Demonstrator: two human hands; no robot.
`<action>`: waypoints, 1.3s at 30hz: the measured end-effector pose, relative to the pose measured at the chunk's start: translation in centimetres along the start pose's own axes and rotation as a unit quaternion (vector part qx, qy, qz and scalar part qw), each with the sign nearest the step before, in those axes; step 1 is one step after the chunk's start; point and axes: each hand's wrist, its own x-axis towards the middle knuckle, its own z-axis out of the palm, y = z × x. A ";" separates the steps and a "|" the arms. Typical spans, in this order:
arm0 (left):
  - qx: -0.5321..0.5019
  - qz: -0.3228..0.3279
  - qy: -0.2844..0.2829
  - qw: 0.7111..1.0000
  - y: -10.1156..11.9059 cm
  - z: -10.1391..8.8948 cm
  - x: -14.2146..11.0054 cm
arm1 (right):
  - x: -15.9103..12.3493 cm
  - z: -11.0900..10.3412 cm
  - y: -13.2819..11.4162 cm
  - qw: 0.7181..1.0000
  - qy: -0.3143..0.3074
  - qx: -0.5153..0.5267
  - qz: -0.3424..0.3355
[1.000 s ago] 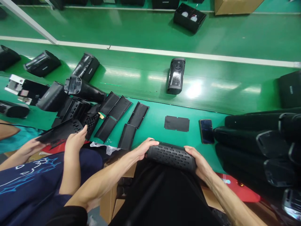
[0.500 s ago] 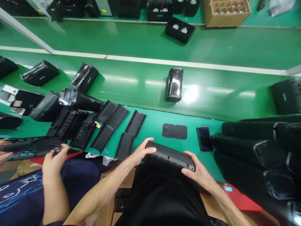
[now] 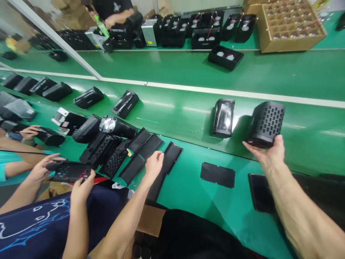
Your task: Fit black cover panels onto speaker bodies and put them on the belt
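Note:
My right hand grips a black speaker housing with a slotted grille from below. The housing is over the green conveyor belt, to the right of a glossy black speaker standing there. My left hand is closed with curled fingers above long black panels; whether a panel is between the fingers is hidden. Between my hands, a flat black notched sheet lies on the green table. A dark phone lies partly behind my right forearm.
At left, a co-worker's hands hold a black perforated part. Black housings are piled beside the panels. Several speakers stand along the belt. Across it are an open black box and a divided carton.
My right hand has carried the black housing up and right over the belt. My left hand has let go of it and moved left to the panels. The view has shifted left.

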 end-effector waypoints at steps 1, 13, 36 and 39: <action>0.031 0.006 -0.007 0.999 0.3 0.0 0.6 | 1.8 0.2 -0.5 1.000 0.011 -0.014 -0.005; 0.229 0.051 -0.079 0.969 2.8 2.6 6.0 | 0.9 -1.0 0.9 0.974 0.166 -0.152 -0.027; -0.362 -0.105 -0.154 0.913 3.5 6.7 -6.9 | -21.0 -2.6 15.1 0.978 -0.128 -0.154 -0.052; -0.395 -0.133 -0.172 0.893 3.2 6.8 -9.5 | -22.5 -3.6 15.6 0.989 -0.102 -0.107 -0.023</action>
